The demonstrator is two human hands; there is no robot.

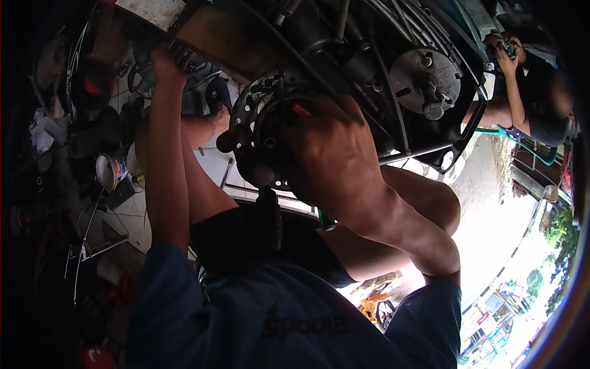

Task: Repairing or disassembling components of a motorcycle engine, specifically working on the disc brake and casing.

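Note:
In front of me is the dark underside of a motorcycle, with a perforated brake disc (243, 104) around a dark hub. My right hand (335, 144) reaches across the disc to the hub, its back toward me and its fingers bent. The fingertips and whatever they grip are hidden; a small orange-red piece (301, 109) shows beside them. At the upper left my left hand (169, 66) is raised among dark metal parts, too shaded for its fingers to be made out. Right of the disc sits a round metal plate (418, 77) with bolts and a thick central stub.
Metal tubes and a bracket (452, 157) run along the right of the machine. A tin can (111, 171) stands on the tiled floor at left, near a thin metal stand (86, 252). At the upper right another person (541, 92) holds a small dark object.

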